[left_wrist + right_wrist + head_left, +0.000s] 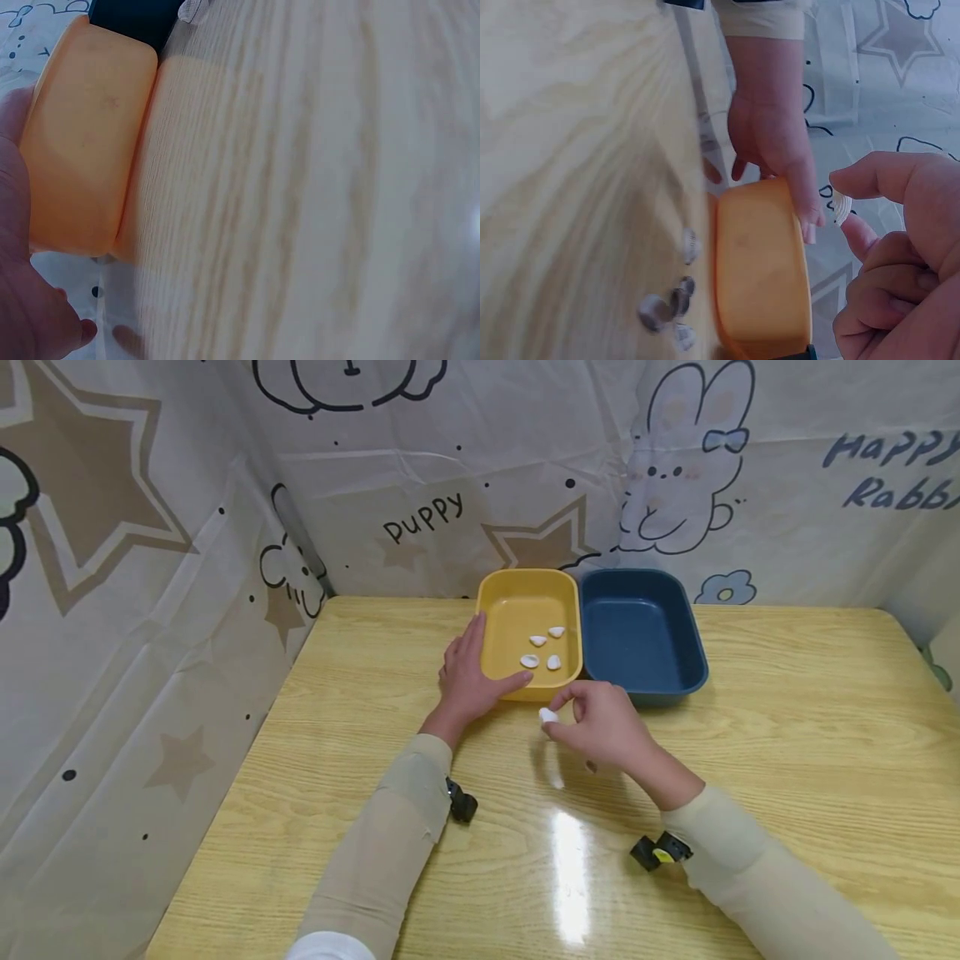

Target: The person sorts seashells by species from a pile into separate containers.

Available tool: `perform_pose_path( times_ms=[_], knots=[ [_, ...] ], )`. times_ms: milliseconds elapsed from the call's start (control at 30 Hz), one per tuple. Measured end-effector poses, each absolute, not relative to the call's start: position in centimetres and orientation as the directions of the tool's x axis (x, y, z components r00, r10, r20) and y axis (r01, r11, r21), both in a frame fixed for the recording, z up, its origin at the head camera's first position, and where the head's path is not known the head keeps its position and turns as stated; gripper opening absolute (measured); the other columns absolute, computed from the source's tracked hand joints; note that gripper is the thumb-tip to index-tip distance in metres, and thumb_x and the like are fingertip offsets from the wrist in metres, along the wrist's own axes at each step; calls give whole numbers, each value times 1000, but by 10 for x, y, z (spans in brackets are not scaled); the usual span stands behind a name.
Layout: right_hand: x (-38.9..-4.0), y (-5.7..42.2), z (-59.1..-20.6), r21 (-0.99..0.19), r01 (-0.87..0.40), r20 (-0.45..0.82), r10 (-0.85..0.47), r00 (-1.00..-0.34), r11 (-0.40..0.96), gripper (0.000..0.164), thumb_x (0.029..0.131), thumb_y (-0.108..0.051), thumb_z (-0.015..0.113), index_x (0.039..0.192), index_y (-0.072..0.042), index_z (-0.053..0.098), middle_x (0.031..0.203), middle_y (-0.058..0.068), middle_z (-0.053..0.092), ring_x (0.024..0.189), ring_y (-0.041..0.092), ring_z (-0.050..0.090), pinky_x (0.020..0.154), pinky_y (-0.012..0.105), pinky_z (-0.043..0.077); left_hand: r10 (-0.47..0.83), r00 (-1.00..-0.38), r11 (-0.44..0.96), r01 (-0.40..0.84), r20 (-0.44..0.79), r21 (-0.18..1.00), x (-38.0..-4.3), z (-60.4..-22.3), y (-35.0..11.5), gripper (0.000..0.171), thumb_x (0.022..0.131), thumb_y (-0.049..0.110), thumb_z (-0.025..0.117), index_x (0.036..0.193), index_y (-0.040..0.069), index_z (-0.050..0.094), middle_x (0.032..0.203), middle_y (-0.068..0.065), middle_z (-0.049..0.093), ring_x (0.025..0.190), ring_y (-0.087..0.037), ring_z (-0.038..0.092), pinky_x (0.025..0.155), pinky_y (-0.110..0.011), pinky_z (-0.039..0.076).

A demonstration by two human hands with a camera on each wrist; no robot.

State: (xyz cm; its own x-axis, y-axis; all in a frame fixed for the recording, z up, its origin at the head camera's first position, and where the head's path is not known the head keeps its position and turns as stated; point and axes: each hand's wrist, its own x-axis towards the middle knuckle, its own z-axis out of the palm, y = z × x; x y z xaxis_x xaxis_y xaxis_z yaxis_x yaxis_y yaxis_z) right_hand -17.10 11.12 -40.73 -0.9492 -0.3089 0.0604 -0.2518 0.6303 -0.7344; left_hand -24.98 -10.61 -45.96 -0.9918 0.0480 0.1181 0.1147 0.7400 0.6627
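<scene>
My right hand (pixel 600 722) pinches a small white seashell (pixel 548 716) between thumb and index finger, just in front of the yellow bin (pixel 543 693). In the right wrist view the held shell (pixel 842 206) shows fine ridges. My left hand (pixel 472 677) rests on the bin's near left corner, fingers straight along its left side and thumb over the front rim. Inside the bin lie several white shells (pixel 529 661). On the table below my right hand are several more shells (pixel 654 311), mostly hidden in the head view.
A dark blue bin (pixel 645 693) stands against the yellow bin's right side. Both are at the back of the wooden table (pixel 300 793), in front of a printed cloth backdrop (pixel 420 468). A bright light reflection streaks the table nearer the front.
</scene>
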Motion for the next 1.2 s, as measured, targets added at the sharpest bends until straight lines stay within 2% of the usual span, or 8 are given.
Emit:
perform_pose_path(
  times_ms=[200, 567, 833, 1200],
  knots=[
    [-181, 111, -402, -745, -262, 111, -274, -955, 613, 19, 83, -23, 81, 94, -10, 72, 56, 1, 43, 52, 21, 44, 52, 35, 33, 51, -991, 730, 119, 120, 673, -250, -460, -106, 121, 70, 73, 74, 161, 37, 3, 165, 13, 8, 147, -30, 12, 110, -58, 17],
    [-204, 104, -389, -744, -293, 221, -194, -956, 601, 21, 83, -22, 81, 95, -8, 72, 55, 2, 44, 47, 22, 43, 46, 33, 30, 56, -991, 729, 124, 122, 673, -251, -461, -107, 121, 70, 75, 73, 160, 39, 1, 165, 15, 7, 147, -29, 13, 111, -57, 17],
    [-221, 96, -381, -755, -251, 207, -144, -968, 606, 24, 85, -26, 79, 99, -8, 71, 58, 6, 45, 47, 23, 43, 43, 30, 28, 62, -988, 733, 142, 143, 666, -251, -463, -108, 121, 71, 76, 72, 161, 37, 2, 165, 14, 8, 146, -32, 14, 109, -60, 18],
    [-246, 86, -380, -767, -236, 215, -109, -971, 597, 25, 87, -28, 77, 101, -9, 70, 60, 9, 51, 48, 25, 49, 42, 29, 32, 62, -990, 742, 129, 124, 657, -250, -460, -108, 120, 71, 77, 70, 161, 37, 1, 166, 13, 8, 147, -29, 11, 110, -60, 17]
  ],
)
